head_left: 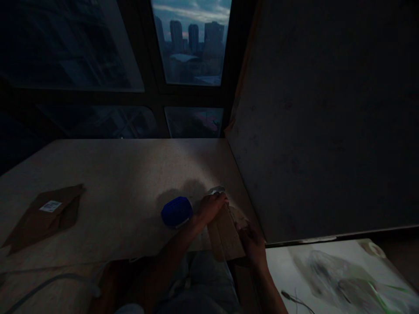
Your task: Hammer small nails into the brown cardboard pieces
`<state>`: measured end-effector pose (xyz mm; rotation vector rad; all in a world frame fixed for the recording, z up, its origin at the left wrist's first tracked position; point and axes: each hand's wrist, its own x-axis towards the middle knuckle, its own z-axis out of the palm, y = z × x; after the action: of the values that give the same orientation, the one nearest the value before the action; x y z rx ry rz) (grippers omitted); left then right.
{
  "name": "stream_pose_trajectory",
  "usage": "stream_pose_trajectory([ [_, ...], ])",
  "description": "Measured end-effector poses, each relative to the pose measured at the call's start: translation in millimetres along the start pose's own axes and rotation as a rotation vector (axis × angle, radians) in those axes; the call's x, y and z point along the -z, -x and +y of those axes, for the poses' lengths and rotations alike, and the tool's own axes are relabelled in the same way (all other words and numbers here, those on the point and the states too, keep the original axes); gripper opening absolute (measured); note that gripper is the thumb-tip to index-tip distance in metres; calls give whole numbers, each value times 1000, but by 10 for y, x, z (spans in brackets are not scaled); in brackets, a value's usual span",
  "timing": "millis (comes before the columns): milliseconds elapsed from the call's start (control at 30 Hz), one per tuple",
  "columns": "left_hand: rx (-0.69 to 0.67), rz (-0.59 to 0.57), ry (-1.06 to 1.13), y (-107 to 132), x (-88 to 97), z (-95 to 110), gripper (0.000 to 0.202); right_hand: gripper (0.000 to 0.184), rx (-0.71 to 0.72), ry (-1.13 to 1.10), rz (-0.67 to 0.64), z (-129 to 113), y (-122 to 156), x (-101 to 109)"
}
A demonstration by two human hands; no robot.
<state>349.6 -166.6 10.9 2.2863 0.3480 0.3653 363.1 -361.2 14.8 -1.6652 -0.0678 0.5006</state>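
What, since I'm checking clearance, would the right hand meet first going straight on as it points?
Likely the brown cardboard the right hand seems to touch; dim light leaves depth unclear.

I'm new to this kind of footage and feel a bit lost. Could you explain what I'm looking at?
There is no machine here, just a person's two bare hands. The single picture comes from a camera worn on that person's head, looking forward and down, so the forearms reach in from the bottom.

Both hands are at a piece of brown cardboard: the left hand at its far end, the right hand at its right edge. The dim light hides how firmly the fingers grip.

On the pale surface, a blue object sits beside the left forearm; I can't tell what it is. Farther left lies a flat brown package with a white label. Beyond is a window with tall buildings outside.
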Motion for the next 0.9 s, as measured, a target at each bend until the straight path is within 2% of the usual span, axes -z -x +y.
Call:
stream_pose_trajectory([
  [100, -66, -59, -116, -24, 16, -9, 7, 48, 10, 28, -16, 8, -27, 10],
  [300, -165, -310, -334, -204, 193, 35, 11, 54, 34, 98, -57, -23, -75, 24],
  [467, -199, -404, -482, -327, 290, 60, 19, 52, 104, 131, -72, -44, -106, -40],
  [667, -59, -320, -559, -313, 281, 74, 30, 54, 205, 119, -67, -23, -109, -198],
  [833, 65, -154, -519, -320, 299, 91, 36, 63, 275, 131, -86, 52, -103, -374],
  [900, 120, -76, -469, -356, 292, 94, 38, 58, 358, 197, -57, 86, -88, -453],
])
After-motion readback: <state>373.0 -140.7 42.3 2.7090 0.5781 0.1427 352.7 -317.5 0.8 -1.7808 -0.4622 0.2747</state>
